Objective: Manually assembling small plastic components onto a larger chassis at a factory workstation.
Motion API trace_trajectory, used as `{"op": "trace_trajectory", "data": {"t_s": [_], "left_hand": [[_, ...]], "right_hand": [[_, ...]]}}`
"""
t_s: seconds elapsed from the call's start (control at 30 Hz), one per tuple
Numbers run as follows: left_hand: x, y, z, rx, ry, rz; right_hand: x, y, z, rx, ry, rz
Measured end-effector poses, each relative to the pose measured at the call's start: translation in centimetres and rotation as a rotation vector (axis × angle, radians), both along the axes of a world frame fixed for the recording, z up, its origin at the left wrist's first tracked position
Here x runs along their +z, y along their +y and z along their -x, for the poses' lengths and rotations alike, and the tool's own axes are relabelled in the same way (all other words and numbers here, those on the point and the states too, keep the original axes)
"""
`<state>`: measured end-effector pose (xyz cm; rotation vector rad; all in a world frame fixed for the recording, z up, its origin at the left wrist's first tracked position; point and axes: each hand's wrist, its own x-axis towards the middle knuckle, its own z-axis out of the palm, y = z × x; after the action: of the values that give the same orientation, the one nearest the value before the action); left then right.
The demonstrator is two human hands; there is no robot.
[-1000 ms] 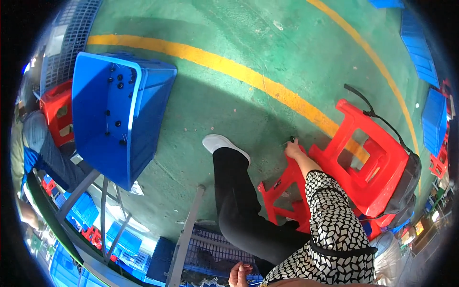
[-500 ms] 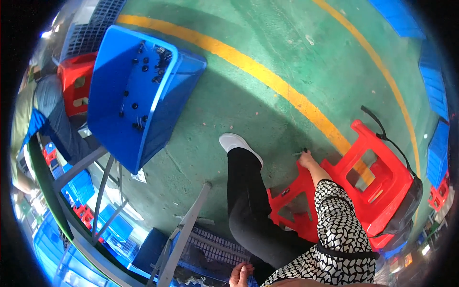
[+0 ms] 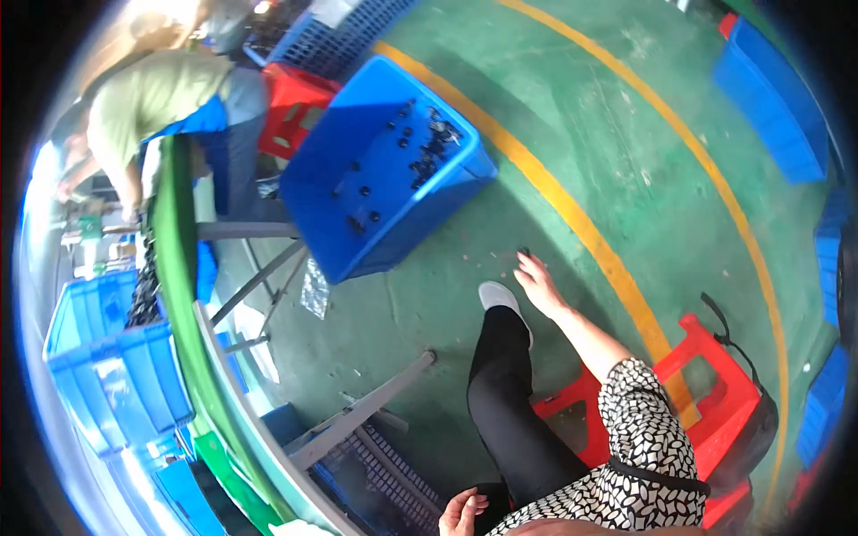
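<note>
My right hand (image 3: pixel 538 284) reaches forward over the green floor, past my grey shoe (image 3: pixel 497 297). Its fingertips pinch a small dark part (image 3: pixel 525 253) with a thin stem, too blurred to name further. Ahead and to the left stands a large blue bin (image 3: pixel 326 210), tilted toward me, with several small black parts (image 3: pixel 435 147) scattered inside. Low in the view, my left hand (image 3: pixel 460 514) rests by my black trouser leg, its fingers curled in. What lies inside those fingers, if anything, is hidden.
A red plastic stool (image 3: pixel 737 393) with a dark bag and strap stands at my right. On the left are a green-edged workbench (image 3: pixel 183 241), blue crates (image 3: pixel 116 384) and a bending co-worker (image 3: pixel 170 94). A metal table leg (image 3: pixel 366 406) juts out beside a blue basket (image 3: pixel 380 478).
My right hand has risen from beside the red stool and moved forward and left with the small part. The view has swung left, showing more of the workbench and the co-worker.
</note>
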<state>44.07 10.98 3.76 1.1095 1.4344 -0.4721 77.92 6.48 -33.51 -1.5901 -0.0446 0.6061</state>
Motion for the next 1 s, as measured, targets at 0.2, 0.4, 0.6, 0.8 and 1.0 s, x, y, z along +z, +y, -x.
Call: {"op": "trace_trajectory", "data": {"t_s": [0.2,0.4,0.6,0.8,1.0], "left_hand": [[0.3,-5.9,5.8,0.213,-0.321,-0.232],[5.5,-7.1,5.0,0.070,-0.307,-0.384],[6.8,-8.3,6.6,0.043,-0.460,-0.421],[8.5,-9.5,8.9,0.128,-0.545,-0.370],[9.0,-10.0,13.1,-0.111,-0.625,-0.540]], "right_hand": [[13.9,12.9,-10.9,0.093,-0.328,0.178],[18.7,11.6,-0.2,0.552,-0.442,-0.050],[19.5,4.5,12.6,0.832,-0.450,0.118],[18.7,2.0,19.1,1.088,-0.667,0.216],[22.5,-0.3,20.5,1.227,-0.655,0.174]]}}
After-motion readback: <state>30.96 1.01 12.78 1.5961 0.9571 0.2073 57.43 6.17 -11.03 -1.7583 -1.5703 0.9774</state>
